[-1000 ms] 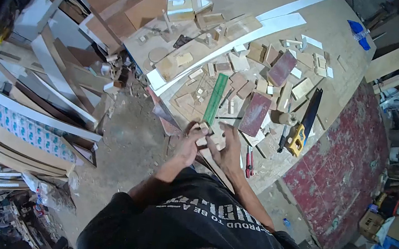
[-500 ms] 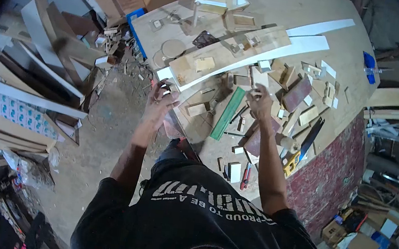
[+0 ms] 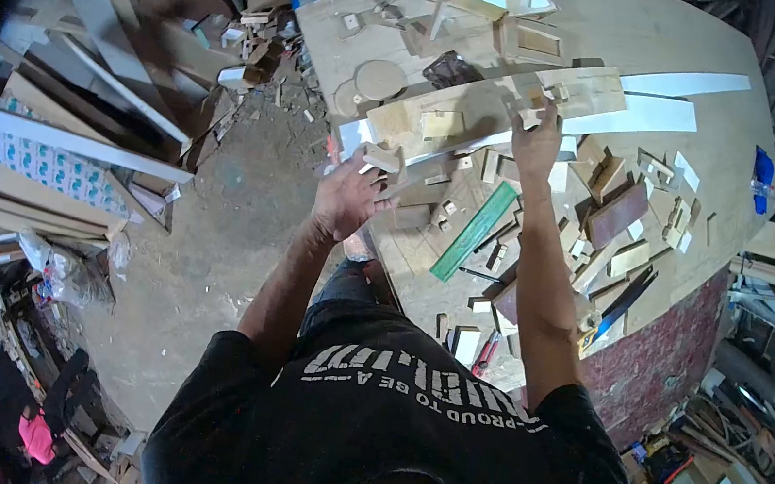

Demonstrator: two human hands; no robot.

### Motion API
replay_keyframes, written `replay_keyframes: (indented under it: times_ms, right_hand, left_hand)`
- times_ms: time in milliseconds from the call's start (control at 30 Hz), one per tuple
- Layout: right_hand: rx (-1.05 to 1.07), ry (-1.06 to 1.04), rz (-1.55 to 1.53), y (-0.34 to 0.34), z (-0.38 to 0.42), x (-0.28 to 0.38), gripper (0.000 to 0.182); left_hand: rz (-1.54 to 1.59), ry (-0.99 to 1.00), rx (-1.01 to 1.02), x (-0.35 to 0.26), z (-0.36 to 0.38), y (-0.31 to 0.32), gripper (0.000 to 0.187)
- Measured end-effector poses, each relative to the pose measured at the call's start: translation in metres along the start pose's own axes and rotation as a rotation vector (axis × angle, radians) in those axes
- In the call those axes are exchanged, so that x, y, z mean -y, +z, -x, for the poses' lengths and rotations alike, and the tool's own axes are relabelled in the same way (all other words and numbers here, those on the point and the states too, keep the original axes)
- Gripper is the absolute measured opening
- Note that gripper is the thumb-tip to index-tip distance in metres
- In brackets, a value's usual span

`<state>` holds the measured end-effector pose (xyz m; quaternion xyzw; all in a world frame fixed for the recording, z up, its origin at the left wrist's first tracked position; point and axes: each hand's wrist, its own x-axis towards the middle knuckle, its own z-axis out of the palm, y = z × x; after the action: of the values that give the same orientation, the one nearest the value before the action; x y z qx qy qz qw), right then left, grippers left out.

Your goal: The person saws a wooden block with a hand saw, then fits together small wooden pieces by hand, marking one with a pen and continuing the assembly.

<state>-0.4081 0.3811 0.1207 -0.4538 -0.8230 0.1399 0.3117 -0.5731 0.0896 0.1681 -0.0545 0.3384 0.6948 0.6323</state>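
Block (image 3: 381, 158) sits grasped in my left hand (image 3: 346, 201) at eleven o'clock; my right hand (image 3: 537, 146), grip unclear, reaches over the board (image 3: 595, 91) at one.

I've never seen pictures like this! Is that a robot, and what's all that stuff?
No robot here, just a person with bare hands. Every picture comes from one camera worn on their head, looking down, so you see their own arms and black T-shirt. On the table lie a green strip, a handsaw, a reddish-brown block and many wood scraps. The left hand holds a small wooden block. The right hand is at a long wooden board; I can't tell whether it grips anything.
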Motion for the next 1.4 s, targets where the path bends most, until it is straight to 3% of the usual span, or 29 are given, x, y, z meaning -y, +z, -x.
replay_keyframes:
  times_ms: [133, 200, 333, 400, 433, 500, 567, 700, 800, 833, 900, 967, 1033, 1133, 1233, 1300, 1400]
  right_hand:
    - [-0.014, 0.091, -0.116, -0.021, 0.006, -0.007, 0.050]
    - [-0.083, 0.316, -0.235, -0.027, 0.009, -0.022, 0.048]
    - [-0.050, 0.345, -0.268, -0.046, -0.009, -0.040, 0.049]
    - [0.038, 0.100, -0.151, -0.048, -0.028, -0.044, 0.056]
    - [0.087, 0.130, -0.097, -0.046, -0.035, -0.043, 0.067]
    - [0.115, 0.104, -0.090, -0.031, -0.044, -0.051, 0.071]
    - [0.196, 0.094, -0.053, -0.017, -0.052, -0.053, 0.080]
    - [0.211, 0.067, -0.029, 0.001, -0.059, -0.060, 0.069]
    - [0.253, 0.104, -0.114, 0.005, -0.063, -0.076, 0.065]
    - [0.236, 0.066, -0.108, 0.004, -0.064, -0.077, 0.064]
    - [0.285, 0.020, -0.079, 0.001, -0.067, -0.079, 0.064]
    - [0.330, -0.022, -0.047, 0.000, -0.068, -0.086, 0.064]
    - [0.278, -0.039, -0.086, -0.009, -0.070, -0.094, 0.063]
    - [0.083, -0.081, -0.186, -0.036, -0.075, -0.081, 0.057]
    - [0.066, -0.142, -0.178, -0.099, -0.063, -0.027, 0.055]
    - [0.201, -0.083, -0.079, -0.127, -0.041, 0.025, 0.052]
    - [0.457, -0.235, -0.342, -0.116, -0.009, 0.075, 0.053]
  left_hand:
    - [-0.009, 0.013, -0.012, 0.016, -0.046, -0.005, 0.057]
    - [-0.129, 0.068, -0.029, 0.017, -0.066, 0.011, 0.069]
    - [-0.475, 0.075, -0.145, 0.025, -0.106, 0.034, 0.081]
    - [-0.484, 0.081, -0.140, 0.028, -0.118, 0.040, 0.083]
    - [-0.453, 0.053, -0.114, 0.030, -0.122, 0.042, 0.080]
    - [-0.422, 0.035, -0.091, 0.029, -0.120, 0.053, 0.077]
    - [-0.207, 0.065, -0.028, 0.028, -0.109, 0.058, 0.053]
    - [0.074, -0.025, 0.154, 0.019, -0.094, 0.038, 0.040]
    - [-0.082, 0.089, 0.147, 0.013, -0.080, 0.014, 0.038]
    - [-0.151, 0.170, 0.038, 0.010, -0.081, 0.004, 0.039]
    - [-0.213, 0.209, 0.017, -0.003, -0.082, -0.029, 0.043]
    - [-0.253, 0.177, -0.199, -0.019, -0.073, -0.034, 0.045]
    - [-0.284, 0.190, -0.185, -0.029, -0.064, -0.050, 0.048]
    - [-0.369, 0.205, -0.162, -0.030, -0.046, -0.068, 0.052]
    - [-0.409, 0.168, -0.254, -0.012, -0.031, -0.079, 0.054]
    - [-0.406, 0.176, -0.255, -0.001, -0.025, -0.080, 0.053]
    - [-0.354, 0.179, -0.242, 0.008, -0.023, -0.084, 0.054]
